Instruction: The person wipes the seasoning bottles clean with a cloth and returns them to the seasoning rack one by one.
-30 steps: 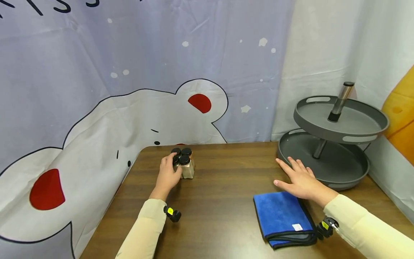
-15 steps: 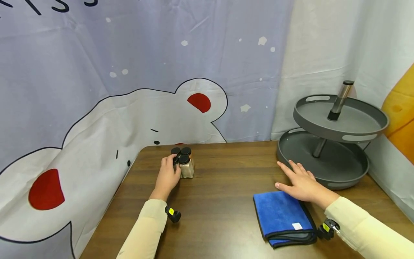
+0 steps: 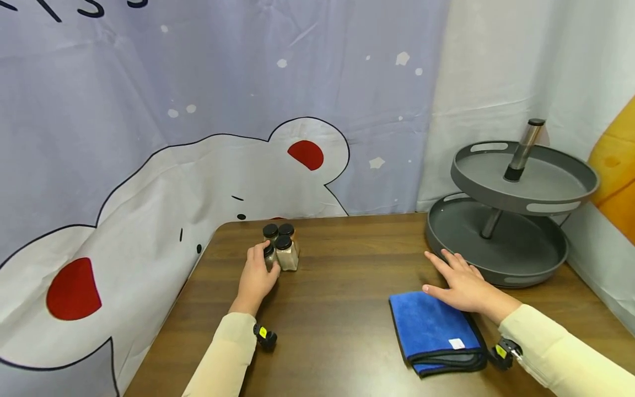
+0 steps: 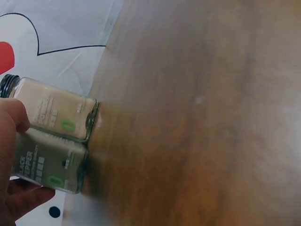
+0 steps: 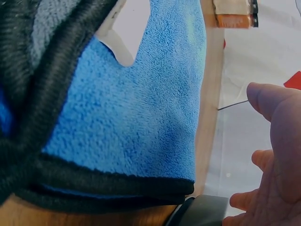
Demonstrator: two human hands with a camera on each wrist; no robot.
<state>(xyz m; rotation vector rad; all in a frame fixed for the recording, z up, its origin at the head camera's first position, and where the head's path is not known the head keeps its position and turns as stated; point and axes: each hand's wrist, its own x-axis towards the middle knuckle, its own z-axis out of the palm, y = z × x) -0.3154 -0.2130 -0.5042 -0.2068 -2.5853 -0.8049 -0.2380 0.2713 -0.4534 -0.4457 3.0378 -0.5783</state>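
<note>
In the head view my left hand [image 3: 254,280] grips the front-left jar [image 3: 269,255] of a small group of square glass spice jars with black lids. Its label, partly covered in the left wrist view, reads as black pepper [image 4: 47,160]; thumb and fingers lie on opposite sides of it. Right beside it stands a jar of pale powder [image 3: 288,256]. My right hand [image 3: 463,284] holds nothing, its fingers spread and straight. It hovers between a folded blue towel [image 3: 429,322] with black edging and a grey two-tier round tray stand [image 3: 516,275].
A brown wooden table [image 3: 342,309] carries everything. Behind it hangs a printed curtain [image 3: 223,176]. More jars with black lids [image 3: 286,230] stand at the back of the group. The stand's upper tray [image 3: 553,193] and metal post [image 3: 525,149] rise at the right rear.
My left hand has drawn back slightly toward me, and the front-left jar has shifted with it relative to the other jars. My right hand has barely moved.
</note>
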